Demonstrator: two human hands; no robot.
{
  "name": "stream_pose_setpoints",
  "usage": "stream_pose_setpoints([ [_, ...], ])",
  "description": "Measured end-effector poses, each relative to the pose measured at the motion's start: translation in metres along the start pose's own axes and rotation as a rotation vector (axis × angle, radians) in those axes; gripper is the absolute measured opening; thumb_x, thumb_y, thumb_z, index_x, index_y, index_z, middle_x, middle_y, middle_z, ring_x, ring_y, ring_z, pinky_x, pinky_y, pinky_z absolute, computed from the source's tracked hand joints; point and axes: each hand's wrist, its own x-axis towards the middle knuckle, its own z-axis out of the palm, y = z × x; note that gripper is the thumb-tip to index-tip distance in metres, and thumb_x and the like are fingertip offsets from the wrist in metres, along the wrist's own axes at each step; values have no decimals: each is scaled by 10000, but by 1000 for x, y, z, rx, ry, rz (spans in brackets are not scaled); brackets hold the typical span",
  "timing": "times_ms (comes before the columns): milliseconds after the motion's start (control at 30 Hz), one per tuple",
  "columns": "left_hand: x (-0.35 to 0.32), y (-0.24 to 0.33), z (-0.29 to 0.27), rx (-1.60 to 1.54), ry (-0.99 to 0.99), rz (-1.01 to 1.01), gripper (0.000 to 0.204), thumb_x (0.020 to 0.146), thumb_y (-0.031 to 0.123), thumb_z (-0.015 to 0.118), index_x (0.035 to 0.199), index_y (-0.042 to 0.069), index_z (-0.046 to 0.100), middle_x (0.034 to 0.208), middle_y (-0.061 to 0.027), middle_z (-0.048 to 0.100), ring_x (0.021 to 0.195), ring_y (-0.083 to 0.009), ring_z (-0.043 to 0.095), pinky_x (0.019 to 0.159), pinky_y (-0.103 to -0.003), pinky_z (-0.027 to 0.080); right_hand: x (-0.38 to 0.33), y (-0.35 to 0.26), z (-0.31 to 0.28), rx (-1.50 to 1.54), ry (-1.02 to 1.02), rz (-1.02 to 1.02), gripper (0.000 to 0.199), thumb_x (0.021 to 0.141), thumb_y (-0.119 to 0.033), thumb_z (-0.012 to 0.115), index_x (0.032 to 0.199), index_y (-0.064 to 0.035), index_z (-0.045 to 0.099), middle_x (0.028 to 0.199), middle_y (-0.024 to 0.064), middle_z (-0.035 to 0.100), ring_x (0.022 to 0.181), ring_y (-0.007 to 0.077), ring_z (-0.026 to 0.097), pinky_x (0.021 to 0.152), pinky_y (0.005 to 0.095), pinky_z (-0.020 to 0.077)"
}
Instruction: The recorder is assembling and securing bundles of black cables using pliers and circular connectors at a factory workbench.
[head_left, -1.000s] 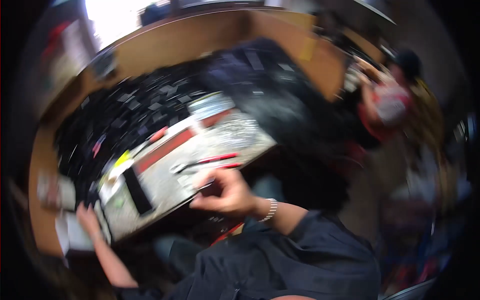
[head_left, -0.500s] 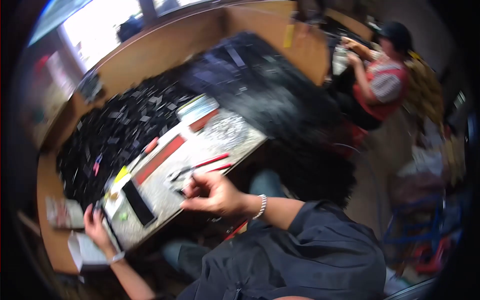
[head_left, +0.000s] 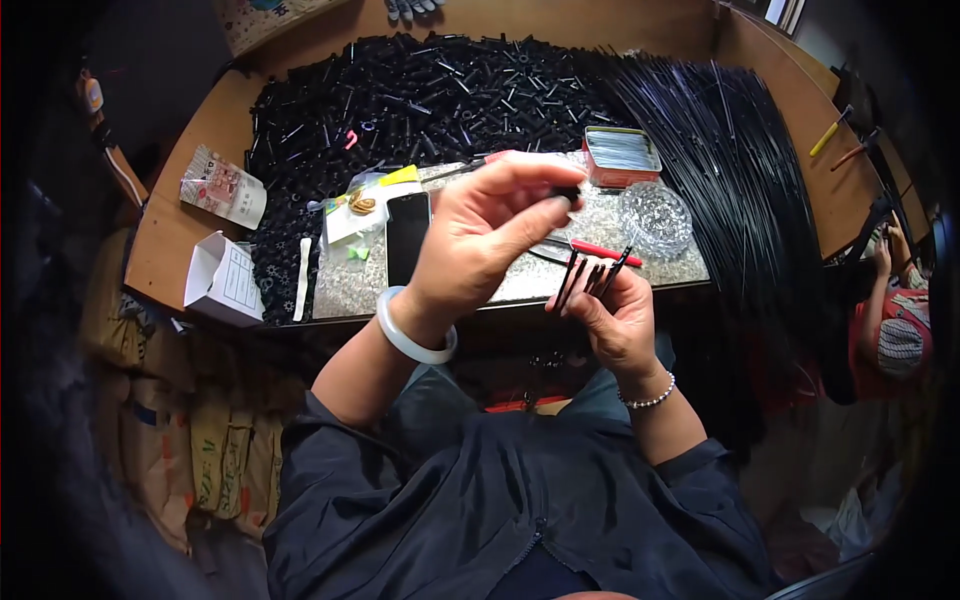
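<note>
My left hand (head_left: 470, 240) is raised over the bench, thumb and forefinger pinching a small black piece (head_left: 570, 193). Its exact kind cannot be made out. Lower and to the right, my right hand (head_left: 622, 320) holds several short thin black sticks (head_left: 590, 280), which fan upward from its fingers. Just beyond the right hand lie pliers with red handles (head_left: 607, 252), partly hidden by my hands. A clear glass dish (head_left: 655, 218) of small shiny bits sits on the speckled work board (head_left: 510, 285). Behind it stands a red-sided tin (head_left: 622, 160) filled with thin pale sticks.
A heap of small black tubular parts (head_left: 420, 100) covers the back. Long black rods (head_left: 730, 170) lie bundled at right. Left of my hands are a dark phone (head_left: 407, 230), a white box (head_left: 225, 280) and a printed pouch (head_left: 225, 190). Another person (head_left: 895, 320) sits far right.
The view has swung round and steadied. My left hand has come from the board's left end to above its middle, now pinching a black piece. Black sticks now show clearly in my right hand.
</note>
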Motion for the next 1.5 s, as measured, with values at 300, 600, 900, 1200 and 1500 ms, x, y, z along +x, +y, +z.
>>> stream_pose_setpoints([
  [300, -4, -10, 1, -228, 36, -110, 295, 876, 39, 531, 1166, -19, 524, 1191, -154, 538, 1000, -185, 583, 892, -305, 465, 0, 9, -2, 98, -70, 0, 122, 839, -103, 643, 896, -27, 567, 826, 5, 589, 774, 70, 561, 720, 217, 464],
  [600, -12, -9, 16, -450, -6, -243, 320, 874, 39, 536, 1186, -18, 495, 1131, -168, 559, 959, -190, 602, 842, -298, 502, -1, -1, 5, 102, -59, 22, 163, 848, -151, 631, 908, -25, 549, 800, 19, 574, 748, 92, 563, 722, 256, 482],
  [900, -18, -8, 16, -398, 62, -283, 286, 878, 61, 531, 1148, -29, 514, 1161, -194, 544, 923, -194, 616, 857, -315, 501, -2, -2, 2, 67, -69, 66, 361, 841, -173, 634, 1124, 16, 514, 819, 31, 576, 744, 114, 566, 743, 299, 502],
  [1200, -18, -6, 13, -331, -2, -201, 233, 887, 31, 521, 1115, -15, 537, 1133, -149, 568, 965, -186, 595, 865, -311, 492, -3, -2, 6, 48, -98, 36, 304, 846, -187, 632, 1059, 8, 538, 832, 28, 580, 751, 104, 567, 738, 264, 483],
  [1500, -18, -5, 15, -318, 47, -229, 254, 878, 58, 541, 1119, -20, 546, 1121, -169, 578, 924, -183, 611, 849, -304, 497, -3, -2, 5, 28, -58, 30, 243, 853, -200, 623, 961, 6, 552, 805, 40, 570, 736, 110, 559, 738, 270, 483],
])
